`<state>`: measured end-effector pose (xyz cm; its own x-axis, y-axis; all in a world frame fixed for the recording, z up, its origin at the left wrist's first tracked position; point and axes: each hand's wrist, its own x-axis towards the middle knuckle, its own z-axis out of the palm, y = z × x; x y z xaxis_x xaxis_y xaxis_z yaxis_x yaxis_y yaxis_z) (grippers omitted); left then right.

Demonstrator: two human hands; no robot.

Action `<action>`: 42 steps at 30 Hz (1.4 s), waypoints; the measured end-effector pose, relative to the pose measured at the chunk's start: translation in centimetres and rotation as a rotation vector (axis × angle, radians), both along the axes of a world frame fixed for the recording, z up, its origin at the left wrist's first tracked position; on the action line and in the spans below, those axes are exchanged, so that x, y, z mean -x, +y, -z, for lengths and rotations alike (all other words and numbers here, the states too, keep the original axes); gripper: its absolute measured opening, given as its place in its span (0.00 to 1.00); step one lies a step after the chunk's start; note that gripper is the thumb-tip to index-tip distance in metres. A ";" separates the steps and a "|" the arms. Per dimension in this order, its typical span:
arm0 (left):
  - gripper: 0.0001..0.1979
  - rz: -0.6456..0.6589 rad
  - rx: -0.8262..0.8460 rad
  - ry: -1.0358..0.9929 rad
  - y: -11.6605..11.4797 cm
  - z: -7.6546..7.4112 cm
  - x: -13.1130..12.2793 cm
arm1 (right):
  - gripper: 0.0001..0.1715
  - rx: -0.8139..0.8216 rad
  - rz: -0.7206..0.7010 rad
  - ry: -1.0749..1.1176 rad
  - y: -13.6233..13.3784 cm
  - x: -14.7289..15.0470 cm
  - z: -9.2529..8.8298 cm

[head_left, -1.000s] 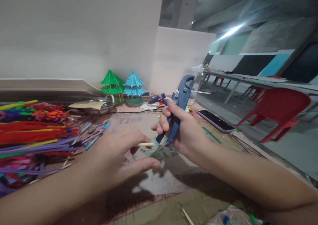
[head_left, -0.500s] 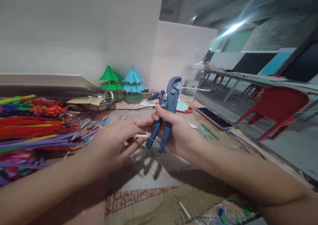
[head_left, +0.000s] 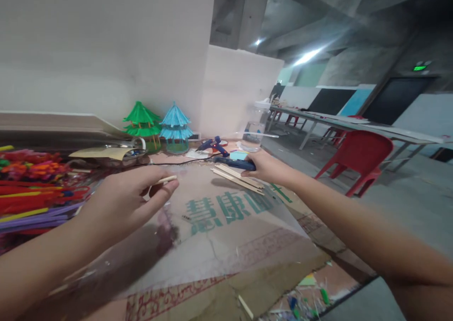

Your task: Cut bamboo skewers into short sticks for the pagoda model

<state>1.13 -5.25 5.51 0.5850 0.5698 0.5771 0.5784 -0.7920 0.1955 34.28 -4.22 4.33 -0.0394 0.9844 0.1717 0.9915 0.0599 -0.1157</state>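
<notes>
My left hand (head_left: 130,196) pinches a short pale wooden stick (head_left: 166,180) between thumb and fingers, above the left part of the clear sheet. Farther off to the right, my right hand (head_left: 271,171) grips one end of a blue pipe cutter (head_left: 233,163), low over the work surface. The cutter lies roughly level, and my fingers hide its near end. Just in front of it are several thin wooden sticks (head_left: 239,179), side by side on the clear sheet (head_left: 226,236). Green printed characters show through the sheet.
Behind stand a green tiered-roof model (head_left: 141,122), a blue one (head_left: 175,122), a blue glue gun (head_left: 214,145) and a clear bottle (head_left: 255,132). Colourful pipe cleaners (head_left: 31,189) pile at left. Scraps (head_left: 300,304) lie at the near right edge. A red chair (head_left: 364,156) stands beyond.
My right hand has carried the pipe cutter away and down, from upright between my hands to nearly flat. My left hand has drawn left with the stick. The view has shifted slightly.
</notes>
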 end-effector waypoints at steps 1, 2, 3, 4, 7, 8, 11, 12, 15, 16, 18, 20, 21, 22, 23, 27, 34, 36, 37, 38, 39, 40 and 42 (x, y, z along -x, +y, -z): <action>0.15 -0.009 -0.001 0.005 0.1 0.1 0.0 | 0.16 0.002 0.051 0.008 0.1 -0.9 0.5; 0.16 -0.013 -0.007 0.007 0.1 0.1 0.1 | 0.19 0.001 0.089 0.024 0.3 -1.6 1.0; 0.16 -0.018 -0.011 0.007 0.2 0.1 0.1 | 0.20 -0.001 0.108 0.035 0.6 -2.2 1.5; 0.16 -0.016 -0.020 0.002 0.2 0.1 0.1 | 0.21 -0.003 0.120 0.044 0.9 -2.7 1.9; 0.16 -0.004 -0.034 -0.020 0.0 -0.3 0.0 | 0.20 -0.008 0.114 0.047 2.1 -3.3 2.9; 0.16 -0.004 -0.031 -0.021 0.0 -0.5 -0.1 | 0.20 -0.011 0.114 0.046 2.5 -3.4 3.2; 0.17 -0.023 -0.020 -0.022 -0.2 -1.0 -0.3 | 0.23 -0.027 0.117 0.050 3.3 -3.3 3.5; 0.17 -0.035 -0.013 -0.016 -0.2 -1.1 -0.4 | 0.25 -0.036 0.119 0.052 3.3 -3.2 3.5; 0.18 -0.065 0.010 0.017 -0.1 -1.1 -0.6 | 0.23 -0.053 0.106 0.065 1.9 -2.4 2.4; 0.19 -0.075 0.016 0.030 0.0 -1.0 -0.6 | 0.19 -0.037 0.084 0.074 0.9 -1.7 1.9; 0.20 -0.099 0.021 0.046 0.2 -0.9 -0.5 | 0.16 0.210 -0.122 0.173 -1.9 0.2 0.6; 0.21 -0.125 0.027 0.054 0.4 -0.8 -0.4 | 0.19 0.560 -0.371 0.199 -5.3 2.8 -0.6; 0.21 -0.133 0.025 0.051 0.5 -0.8 -0.4 | 0.20 0.642 -0.439 0.156 -7.0 4.2 -1.0; 0.20 -0.140 0.024 0.047 0.5 -0.8 -0.4 | 0.22 0.671 -0.468 0.111 -8.6 5.5 -1.3; 0.20 -0.145 0.023 0.047 0.6 -0.8 -0.4 | 0.23 0.667 -0.501 0.082 -10.0 6.7 -1.5; 0.19 -0.112 0.005 0.078 0.7 -0.9 -0.3 | 0.16 0.612 -0.576 -0.095 -13.2 9.6 -0.8; 0.16 -0.053 0.024 0.045 1.5 -0.8 0.4 | 0.09 0.490 -0.565 -0.132 -13.1 9.9 0.5; 0.15 -0.026 0.135 -0.011 1.7 -0.8 0.4 | 0.07 0.497 -0.540 -0.093 -12.6 9.3 -0.7; 0.14 -0.010 0.214 -0.071 1.8 -0.8 0.4 | 0.06 0.535 -0.552 -0.068 -12.4 8.9 -1.6; 0.14 0.006 0.312 -0.149 1.9 -0.8 0.3 | 0.06 0.585 -0.598 -0.030 -12.1 8.5 -2.6; 0.13 0.022 0.428 -0.241 1.9 -0.7 0.2 | 0.07 0.733 -0.709 -0.007 -11.9 8.0 -3.6; 0.12 0.034 0.555 -0.336 2.0 -0.7 0.0 | 0.09 0.866 -0.809 0.024 -11.8 7.6 -4.5; 0.08 0.064 0.806 -0.494 1.9 -0.6 -0.2 | 0.11 0.897 -0.872 0.083 -11.3 7.1 -5.6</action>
